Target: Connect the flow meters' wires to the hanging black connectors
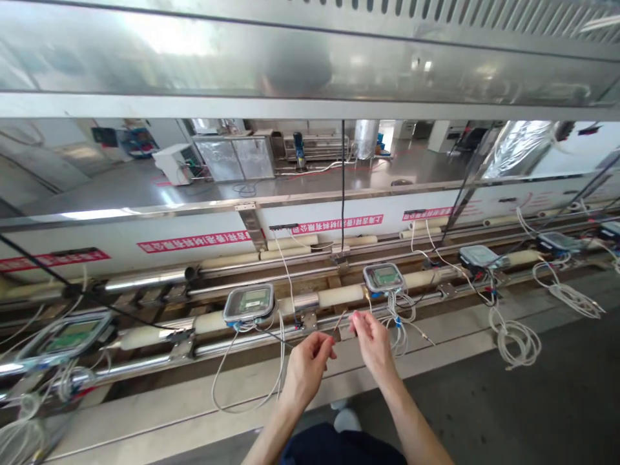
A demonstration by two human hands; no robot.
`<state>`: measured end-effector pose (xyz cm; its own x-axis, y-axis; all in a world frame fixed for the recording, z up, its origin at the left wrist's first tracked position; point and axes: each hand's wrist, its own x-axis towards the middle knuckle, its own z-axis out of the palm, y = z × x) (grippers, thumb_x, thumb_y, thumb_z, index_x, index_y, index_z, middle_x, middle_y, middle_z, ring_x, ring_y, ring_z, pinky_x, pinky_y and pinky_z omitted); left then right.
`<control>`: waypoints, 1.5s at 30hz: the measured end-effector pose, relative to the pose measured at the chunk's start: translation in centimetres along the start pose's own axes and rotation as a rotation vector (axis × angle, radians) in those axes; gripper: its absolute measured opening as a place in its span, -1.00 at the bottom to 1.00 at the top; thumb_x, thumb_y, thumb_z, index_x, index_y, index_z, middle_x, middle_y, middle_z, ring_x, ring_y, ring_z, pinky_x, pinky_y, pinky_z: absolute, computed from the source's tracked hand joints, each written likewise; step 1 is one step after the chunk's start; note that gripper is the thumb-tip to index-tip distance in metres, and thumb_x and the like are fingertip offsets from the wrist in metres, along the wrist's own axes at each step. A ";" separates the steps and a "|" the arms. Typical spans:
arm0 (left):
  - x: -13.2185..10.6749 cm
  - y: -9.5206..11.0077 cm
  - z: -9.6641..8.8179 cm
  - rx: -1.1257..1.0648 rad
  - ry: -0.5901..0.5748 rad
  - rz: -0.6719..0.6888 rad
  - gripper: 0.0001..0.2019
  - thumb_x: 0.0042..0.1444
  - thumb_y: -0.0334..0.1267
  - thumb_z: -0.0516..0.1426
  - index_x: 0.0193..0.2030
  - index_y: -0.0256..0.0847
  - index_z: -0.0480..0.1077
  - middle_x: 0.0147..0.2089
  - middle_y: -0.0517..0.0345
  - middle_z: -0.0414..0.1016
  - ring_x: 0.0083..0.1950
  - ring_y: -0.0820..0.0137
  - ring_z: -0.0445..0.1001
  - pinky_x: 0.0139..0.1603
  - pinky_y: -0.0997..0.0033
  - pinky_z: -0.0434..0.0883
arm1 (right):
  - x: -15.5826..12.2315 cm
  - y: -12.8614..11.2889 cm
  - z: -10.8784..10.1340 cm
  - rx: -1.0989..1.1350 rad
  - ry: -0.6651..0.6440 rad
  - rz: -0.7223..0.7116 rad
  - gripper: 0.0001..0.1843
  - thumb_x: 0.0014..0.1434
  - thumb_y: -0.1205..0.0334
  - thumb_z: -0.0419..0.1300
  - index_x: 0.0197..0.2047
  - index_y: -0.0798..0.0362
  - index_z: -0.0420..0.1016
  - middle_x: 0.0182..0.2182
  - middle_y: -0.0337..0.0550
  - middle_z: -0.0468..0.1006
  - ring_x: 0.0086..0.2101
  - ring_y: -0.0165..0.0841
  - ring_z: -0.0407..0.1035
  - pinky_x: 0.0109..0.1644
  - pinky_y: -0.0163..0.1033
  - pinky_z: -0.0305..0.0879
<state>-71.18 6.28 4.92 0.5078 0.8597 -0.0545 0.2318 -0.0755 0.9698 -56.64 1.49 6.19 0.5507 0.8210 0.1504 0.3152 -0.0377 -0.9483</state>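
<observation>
My left hand is closed in a pinch, with a thin reddish-brown wire sticking up from its fingertips. Just right of that wire, my right hand has thumb and fingers pressed together; whatever lies between them is too small to make out. Both hands hover over the front metal ledge. Behind them, a meter with a grey frame and a display sits on a pipe line, a coiled pale cable hanging below it. Another framed meter is to the left, its pale cable looping over the ledge.
More meters sit along the line, one at the far left and one to the right. Coiled cables hang over the ledge. A black cord drops from above. A metal hood overhangs the bench.
</observation>
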 end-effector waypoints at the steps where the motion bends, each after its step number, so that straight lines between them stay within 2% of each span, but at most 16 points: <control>1: 0.0 -0.1 0.2 -0.033 0.010 -0.003 -0.68 0.14 0.00 0.02 -0.38 -0.23 0.34 -0.48 0.20 0.42 -0.55 0.46 0.28 -0.49 0.52 0.22 | 0.1 -0.1 0.5 0.109 -0.065 0.030 -0.55 0.20 -0.15 -0.02 -0.33 0.08 0.40 -0.47 -0.16 0.51 -0.61 -0.49 0.22 -0.50 -0.34 0.11; 4: -0.1 0.0 0.5 -0.113 0.046 -0.007 -0.68 0.12 0.00 0.05 -0.42 -0.25 0.33 -0.48 0.17 0.43 -0.54 0.48 0.29 -0.50 0.53 0.24 | 0.1 -0.2 1.8 0.315 -0.228 0.112 -0.55 0.11 -0.17 0.10 -0.27 0.11 0.41 -0.39 -0.15 0.54 -0.69 -0.57 0.10 -0.61 -0.37 0.02; 7: -0.2 0.4 0.5 -0.168 0.042 -0.006 -0.69 0.12 -0.03 0.06 -0.40 -0.27 0.35 -0.43 0.11 0.46 -0.54 0.48 0.31 -0.51 0.54 0.24 | 0.3 0.0 2.6 0.370 -0.236 0.154 -0.56 0.03 -0.14 0.20 -0.32 0.12 0.43 -0.47 -0.20 0.52 -0.67 -0.57 0.10 -0.60 -0.38 0.04; 9: -0.2 0.8 0.2 -0.188 0.020 -0.001 -0.72 0.10 -0.06 0.08 -0.33 -0.28 0.36 -0.35 0.06 0.48 -0.52 0.49 0.33 -0.54 0.55 0.23 | 0.5 0.1 2.8 0.370 -0.236 0.157 -0.57 0.02 -0.13 0.21 -0.33 0.12 0.45 -0.50 -0.22 0.50 -0.66 -0.57 0.09 -0.60 -0.39 0.03; 12: 0.1 1.7 -0.8 -0.200 0.056 -0.010 -0.69 0.06 -0.07 0.12 -0.20 -0.29 0.37 -0.30 0.04 0.49 -0.53 0.50 0.33 -0.59 0.57 0.19 | 0.6 0.4 2.6 0.306 -0.260 0.135 -0.58 0.04 -0.11 0.21 -0.35 0.13 0.49 -0.57 -0.26 0.45 -0.66 -0.57 0.05 -0.61 -0.39 -0.01; 16: 1.0 2.7 -1.9 -0.214 0.099 -0.042 -0.65 0.02 -0.04 0.14 -0.22 -0.32 0.41 -0.48 0.12 0.43 -0.58 0.50 0.28 -0.60 0.57 0.17 | 0.6 0.4 2.4 0.189 -0.335 0.096 -0.57 0.07 -0.13 0.17 -0.39 0.12 0.52 -0.68 -0.29 0.36 -0.67 -0.54 0.08 -0.62 -0.38 -0.01; 19: 1.8 2.6 -2.1 -0.270 0.091 -0.044 -0.67 -0.02 -0.03 0.17 -0.34 -0.32 0.43 -0.56 0.17 0.37 -0.57 0.49 0.27 -0.56 0.55 0.20 | 0.5 0.2 2.5 0.182 -0.366 0.079 -0.57 0.09 -0.13 0.16 -0.39 0.12 0.52 -0.67 -0.29 0.38 -0.66 -0.53 0.14 -0.59 -0.38 0.07; 21: 2.1 2.3 -2.0 -0.299 0.100 -0.036 -0.68 -0.03 -0.02 0.19 -0.41 -0.31 0.42 -0.56 0.17 0.37 -0.54 0.48 0.27 -0.52 0.54 0.21 | 0.5 0.0 2.6 0.228 -0.355 0.095 -0.59 0.07 -0.11 0.19 -0.35 0.12 0.51 -0.60 -0.27 0.45 -0.66 -0.53 0.18 -0.58 -0.38 0.10; 25: 2.4 1.9 -2.1 -0.282 0.173 -0.024 -0.68 -0.05 -0.02 0.21 -0.43 -0.31 0.44 -0.55 0.17 0.38 -0.48 0.46 0.28 -0.46 0.53 0.20 | 0.6 -0.3 2.9 0.298 -0.326 0.127 -0.62 0.04 -0.08 0.22 -0.36 0.12 0.48 -0.53 -0.22 0.51 -0.65 -0.53 0.22 -0.57 -0.37 0.15; 29: 2.5 1.8 -2.1 -0.264 0.215 -0.048 -0.67 -0.06 -0.02 0.21 -0.39 -0.32 0.45 -0.58 0.21 0.31 -0.55 0.50 0.17 -0.54 0.53 0.10 | 0.9 -0.1 3.2 0.317 -0.278 0.129 -0.63 0.03 -0.08 0.22 -0.38 0.11 0.48 -0.51 -0.20 0.53 -0.63 -0.51 0.25 -0.53 -0.35 0.19; 33: 2.7 1.7 -1.9 -0.338 0.214 -0.089 -0.65 -0.05 0.01 0.19 -0.39 -0.32 0.41 -0.62 0.27 0.23 -0.62 0.56 0.06 -0.58 0.55 0.03 | 1.1 0.2 3.3 0.292 -0.203 0.125 -0.64 0.02 -0.06 0.24 -0.38 0.11 0.50 -0.58 -0.23 0.48 -0.60 -0.47 0.27 -0.50 -0.35 0.21; 39: 3.0 1.5 -2.1 -0.280 0.166 -0.047 -0.65 -0.06 0.00 0.22 -0.33 -0.31 0.46 -0.49 0.20 0.36 -0.57 0.55 0.13 -0.56 0.56 0.08 | 1.1 -0.5 3.0 0.245 -0.251 0.108 -0.66 0.02 -0.05 0.23 -0.40 0.11 0.53 -0.57 -0.23 0.48 -0.58 -0.47 0.27 -0.50 -0.35 0.20; 42: 3.2 1.6 -2.0 -0.275 0.216 -0.036 -0.69 -0.07 -0.04 0.23 -0.40 -0.31 0.46 -0.55 0.21 0.31 -0.57 0.55 0.09 -0.57 0.55 0.05 | 1.2 -0.6 3.1 0.234 -0.243 0.099 -0.64 0.03 -0.06 0.23 -0.39 0.11 0.53 -0.61 -0.24 0.46 -0.60 -0.47 0.26 -0.51 -0.35 0.18; 45: 3.4 1.3 -1.7 -0.395 0.258 -0.079 -0.67 -0.07 -0.03 0.23 -0.42 -0.32 0.40 -0.59 0.26 0.23 -0.58 0.58 0.06 -0.56 0.56 0.03 | 1.3 -0.3 3.4 0.261 -0.187 0.095 -0.63 0.04 -0.07 0.22 -0.36 0.11 0.51 -0.65 -0.27 0.41 -0.61 -0.48 0.23 -0.53 -0.35 0.14</control>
<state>-70.56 10.00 6.43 0.2668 0.9563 -0.1199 -0.0973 0.1505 0.9838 -58.59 4.49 5.71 0.4092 0.9120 0.0272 0.0472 0.0086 -0.9988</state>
